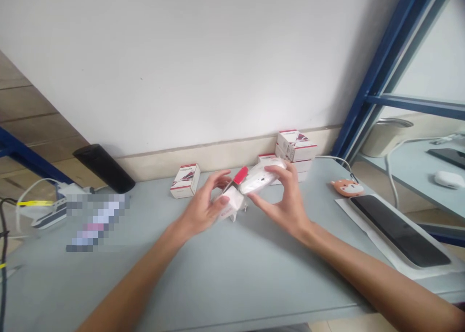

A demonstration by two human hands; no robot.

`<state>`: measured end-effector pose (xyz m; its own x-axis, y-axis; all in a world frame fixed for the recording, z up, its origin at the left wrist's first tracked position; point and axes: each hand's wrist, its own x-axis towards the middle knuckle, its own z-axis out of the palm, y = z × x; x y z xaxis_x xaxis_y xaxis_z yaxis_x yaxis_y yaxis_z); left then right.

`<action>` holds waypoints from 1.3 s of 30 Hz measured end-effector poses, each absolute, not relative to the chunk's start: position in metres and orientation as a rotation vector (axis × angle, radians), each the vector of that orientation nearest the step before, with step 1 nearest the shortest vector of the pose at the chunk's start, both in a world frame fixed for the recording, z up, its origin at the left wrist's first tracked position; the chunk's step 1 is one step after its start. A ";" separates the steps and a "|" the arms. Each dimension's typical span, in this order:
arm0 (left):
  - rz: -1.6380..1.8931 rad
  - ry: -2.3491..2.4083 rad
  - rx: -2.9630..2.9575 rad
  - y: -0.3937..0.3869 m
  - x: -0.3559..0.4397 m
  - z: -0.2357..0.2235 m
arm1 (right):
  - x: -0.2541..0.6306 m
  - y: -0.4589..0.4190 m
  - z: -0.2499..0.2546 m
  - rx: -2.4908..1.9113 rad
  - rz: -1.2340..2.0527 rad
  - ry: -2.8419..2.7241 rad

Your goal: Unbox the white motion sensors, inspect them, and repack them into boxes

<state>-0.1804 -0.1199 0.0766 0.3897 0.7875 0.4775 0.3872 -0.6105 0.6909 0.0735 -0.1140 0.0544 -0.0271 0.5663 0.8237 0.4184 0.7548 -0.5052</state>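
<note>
Tilted in my left hand (203, 203) is a small white cardboard box (232, 202), its red-lined flap (240, 175) standing up at the open end. My right hand (285, 191) grips a white item in clear plastic wrapping (259, 176) between thumb and fingers. One end of the wrapped item meets the mouth of the box; whether part of it lies inside I cannot tell. What the item is does not show clearly. Both hands are closed on these things above the middle of the grey table (218, 274).
A closed white-and-red box (185, 181) lies left of my hands. Several like it are stacked (296, 148) against the wall behind my right hand. A black cylinder (105, 168) and power strip (51, 213) lie left; an orange animal-face case (347, 187) and phone (399, 230) lie right.
</note>
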 end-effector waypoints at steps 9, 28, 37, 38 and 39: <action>1.191 0.994 2.125 -0.136 -0.167 0.070 | 0.072 -0.124 0.063 -0.714 -0.109 -1.753; 1.181 1.068 2.193 -0.140 -0.171 0.069 | 0.075 -0.121 0.063 -0.716 -0.570 -1.666; 1.204 1.000 2.163 -0.136 -0.170 0.070 | 0.075 -0.125 0.065 -0.663 -0.302 -1.666; 1.199 0.995 2.168 -0.136 -0.171 0.070 | 0.075 -0.127 0.065 -0.659 -0.280 -1.669; 1.195 0.987 2.173 -0.136 -0.170 0.070 | 0.074 -0.128 0.065 -0.652 -0.263 -1.673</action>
